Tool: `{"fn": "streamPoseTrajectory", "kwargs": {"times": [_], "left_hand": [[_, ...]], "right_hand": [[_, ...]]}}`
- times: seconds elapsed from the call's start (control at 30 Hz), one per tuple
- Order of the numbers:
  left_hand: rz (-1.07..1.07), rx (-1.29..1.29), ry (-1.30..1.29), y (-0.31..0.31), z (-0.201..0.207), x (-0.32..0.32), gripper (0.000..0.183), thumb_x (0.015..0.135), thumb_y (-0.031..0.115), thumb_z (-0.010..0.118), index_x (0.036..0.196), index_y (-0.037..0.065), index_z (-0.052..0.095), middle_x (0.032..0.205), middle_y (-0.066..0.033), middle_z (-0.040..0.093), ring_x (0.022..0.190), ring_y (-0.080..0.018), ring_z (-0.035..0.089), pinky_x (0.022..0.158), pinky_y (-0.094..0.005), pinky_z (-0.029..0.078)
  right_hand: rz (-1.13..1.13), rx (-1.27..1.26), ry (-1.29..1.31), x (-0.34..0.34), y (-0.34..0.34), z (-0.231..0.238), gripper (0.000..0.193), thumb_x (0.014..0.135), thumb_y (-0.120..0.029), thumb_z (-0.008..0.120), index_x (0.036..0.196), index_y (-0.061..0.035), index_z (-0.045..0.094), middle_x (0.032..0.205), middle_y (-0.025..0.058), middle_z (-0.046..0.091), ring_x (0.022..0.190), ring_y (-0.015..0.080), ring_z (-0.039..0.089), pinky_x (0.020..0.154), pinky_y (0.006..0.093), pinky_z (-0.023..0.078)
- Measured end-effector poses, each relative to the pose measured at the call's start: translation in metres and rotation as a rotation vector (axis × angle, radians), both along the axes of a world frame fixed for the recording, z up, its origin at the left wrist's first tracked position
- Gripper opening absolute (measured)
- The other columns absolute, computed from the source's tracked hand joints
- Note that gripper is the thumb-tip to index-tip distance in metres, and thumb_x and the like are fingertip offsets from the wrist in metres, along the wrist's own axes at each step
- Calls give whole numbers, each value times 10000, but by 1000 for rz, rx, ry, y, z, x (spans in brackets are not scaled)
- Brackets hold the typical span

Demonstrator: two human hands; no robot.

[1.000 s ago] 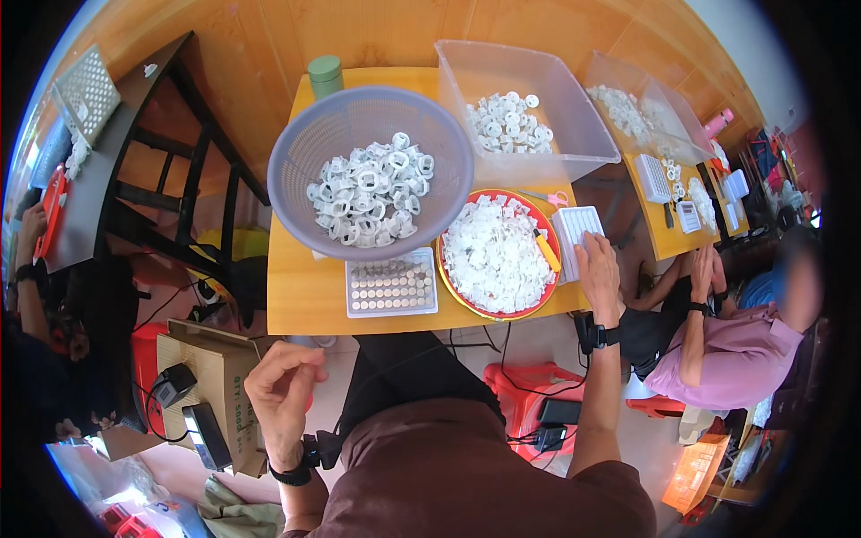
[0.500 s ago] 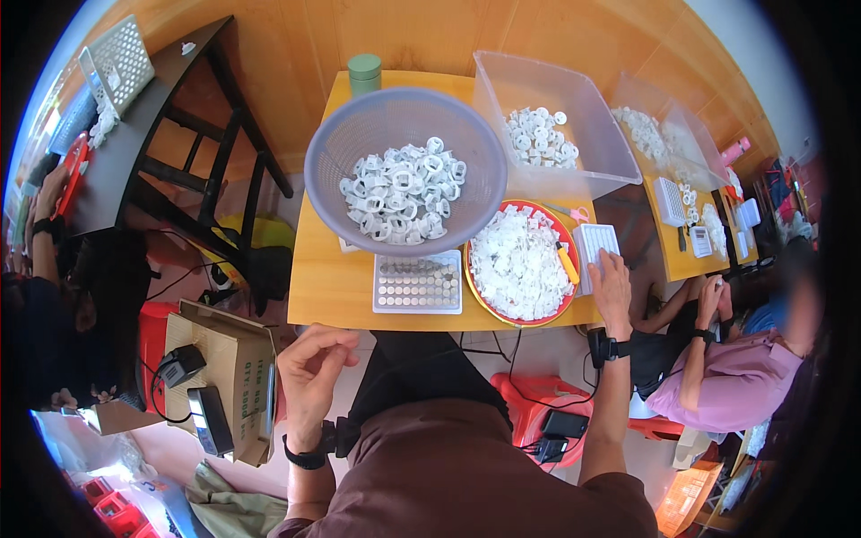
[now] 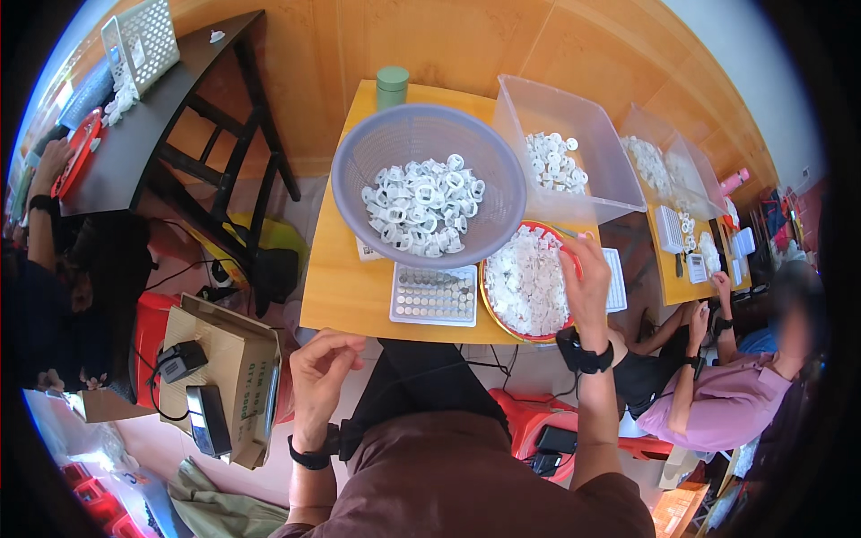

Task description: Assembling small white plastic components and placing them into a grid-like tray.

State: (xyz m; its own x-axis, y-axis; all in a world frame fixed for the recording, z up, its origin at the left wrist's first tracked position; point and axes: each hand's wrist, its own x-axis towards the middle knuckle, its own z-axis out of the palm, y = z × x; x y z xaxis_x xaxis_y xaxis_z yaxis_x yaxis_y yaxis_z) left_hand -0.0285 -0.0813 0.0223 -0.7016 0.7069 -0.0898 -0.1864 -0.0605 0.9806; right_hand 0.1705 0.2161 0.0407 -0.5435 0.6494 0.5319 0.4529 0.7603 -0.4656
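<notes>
My left hand (image 3: 325, 377) hovers just off the table's front edge, its fingers curled toward the thumb; anything pinched there is too small to make out. My right hand (image 3: 587, 285) is bent over the right rim of a round red tray (image 3: 493, 316) heaped with small white plastic pieces (image 3: 531, 285). Its fingertips are drawn in, and what they hold, if anything, is hidden. Left of the red tray lies a white tray with rows of small round metal discs (image 3: 434, 296). Behind it stands a grey-purple colander (image 3: 350, 179) holding white ring-shaped plastic parts (image 3: 421, 204).
A white slotted tray (image 3: 616, 280) lies right of my right hand. Behind are a clear plastic bin (image 3: 614, 170) with white parts and a green canister (image 3: 392, 88). A cardboard box (image 3: 242, 386) stands at left. A person in pink (image 3: 717, 403) sits at right.
My right hand has moved left from the white slotted tray to the red tray's right side, covering where a yellow-handled thing lay. My left hand stays curled. The whole view has shifted slightly.
</notes>
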Motion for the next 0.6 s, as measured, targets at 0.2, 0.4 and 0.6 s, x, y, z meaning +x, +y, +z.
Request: {"fn": "streamPoseTrajectory", "kwargs": {"times": [0.2,0.4,0.6], "left_hand": [[-17,-1,-12,3,-4,-1,200,797,-93,516,930,-27,650,865,-64,594,686,-101,570,653,-212,459],[-17,-25,-49,-3,-16,-2,175,819,-73,529,937,-24,649,885,-63,597,701,-99,575,668,-213,476],[-51,-22,-44,4,-11,-1,176,826,-61,529,947,-16,649,890,-62,599,755,-104,582,684,-213,489]], "right_hand": [[170,-87,69,-63,-19,6,148,767,-21,611,909,18,619,849,143,595,764,303,590,685,349,458],[182,-170,28,-82,-6,5,132,763,-21,597,886,20,622,818,150,585,738,308,588,658,364,456],[383,-98,-303,-125,25,-4,186,724,33,547,887,-1,630,864,168,589,866,334,579,761,405,453]]}}
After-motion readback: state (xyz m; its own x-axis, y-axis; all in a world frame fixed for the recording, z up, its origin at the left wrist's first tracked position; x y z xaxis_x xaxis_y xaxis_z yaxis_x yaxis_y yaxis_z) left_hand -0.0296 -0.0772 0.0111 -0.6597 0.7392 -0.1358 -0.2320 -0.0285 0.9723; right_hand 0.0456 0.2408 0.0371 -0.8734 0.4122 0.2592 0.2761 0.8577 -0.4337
